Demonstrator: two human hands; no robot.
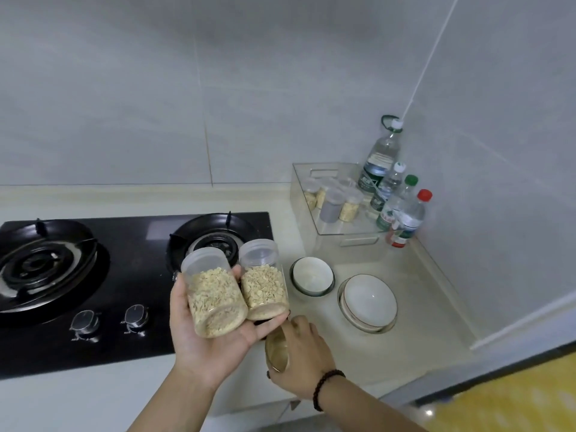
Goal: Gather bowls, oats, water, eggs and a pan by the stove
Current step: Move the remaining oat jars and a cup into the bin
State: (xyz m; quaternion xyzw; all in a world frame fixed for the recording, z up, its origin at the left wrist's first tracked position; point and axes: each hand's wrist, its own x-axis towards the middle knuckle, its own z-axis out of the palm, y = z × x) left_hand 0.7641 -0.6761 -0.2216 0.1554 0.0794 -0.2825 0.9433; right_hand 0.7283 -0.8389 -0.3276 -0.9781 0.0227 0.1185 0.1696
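My left hand [202, 332] is palm-up over the front right corner of the stove [124, 275]. Its grip is closed around two clear oat jars: the left jar [215, 294] and the right jar [265, 282] lie tilted side by side in the palm, touching, lids pointing away from me. Both are roughly two-thirds full of oats. The thumb presses between the jars; the other fingers are hidden under them.

My right hand [299, 366] is just below and right of the left, knuckles up, a bead bracelet [327, 388] on the wrist. Its grip is closed on a small brass-coloured bowl [277, 350], held on edge. The hand covers most of this bowl, so its full shape cannot be made out.

Two white bowls stand on the desk [420, 307] right of the stove: a smaller bowl [312, 275] near the burner and a wider bowl [369, 302] just beside it, apart.

At the back, a clear tray [311, 201] holds several small lidded jars [339, 204]; their contents are partly blurred. Four water bottles [392, 198] stand clustered in the wall corner, overlapping one another; label text is unreadable.

The stove's left edge is cut off by the frame. Two control knobs [109, 319] are visible.
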